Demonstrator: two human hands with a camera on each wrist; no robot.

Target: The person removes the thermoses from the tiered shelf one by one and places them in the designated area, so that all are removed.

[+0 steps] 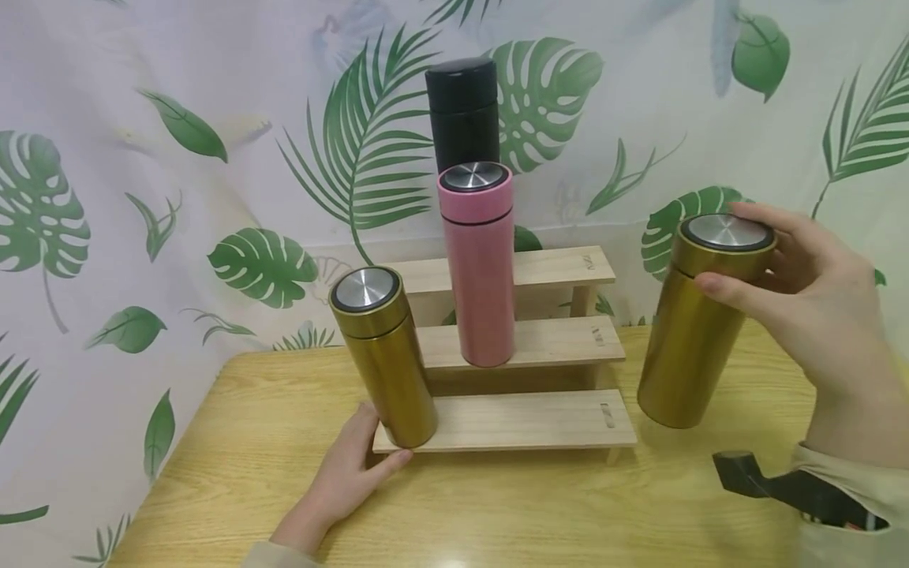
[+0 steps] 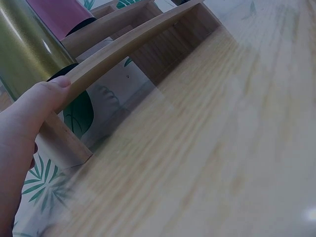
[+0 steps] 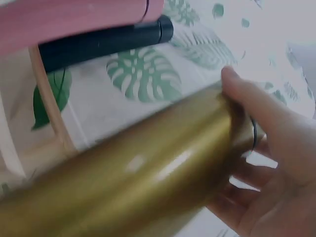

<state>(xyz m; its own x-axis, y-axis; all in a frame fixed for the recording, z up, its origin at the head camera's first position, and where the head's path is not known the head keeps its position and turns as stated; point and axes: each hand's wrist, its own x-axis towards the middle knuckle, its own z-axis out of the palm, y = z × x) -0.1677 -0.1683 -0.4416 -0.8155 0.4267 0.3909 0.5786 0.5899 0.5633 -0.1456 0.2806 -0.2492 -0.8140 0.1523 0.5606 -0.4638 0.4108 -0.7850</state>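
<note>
grasping a glossy gold cylindrical bottle (image 1: 685,347) by its upper end

the right grip (image 1: 817,292) is wrapped around this bottle just below its round silver top (image 1: 727,231), thumb on the near side and fingers reaching round the far side. the bottle is to the right of a three-tier stand of pale wood (image 1: 561,341), apart from it and tilted in the head view; whether its base touches the yellowish wood-grain counter (image 1: 497,513) cannot be told.

the left grip (image 1: 341,473) holds the left end of the lowest shelf (image 1: 525,422), thumb against its front edge, right beside the base of a second gold cylindrical bottle (image 1: 390,379). a pink cylindrical bottle (image 1: 483,292) stands on the middle shelf, a black cylindrical bottle (image 1: 465,118) behind it.

the held bottle looks like rigid metal, so it should not give under a squeeze; its weight is probably moderate, more if filled. the smooth shine suggests it could slide, and a knock would likely mark the finish rather than break it. holding it high leaves the base free but prone to swing; mid-body should be steadier, and away from a lid that might twist.
</note>
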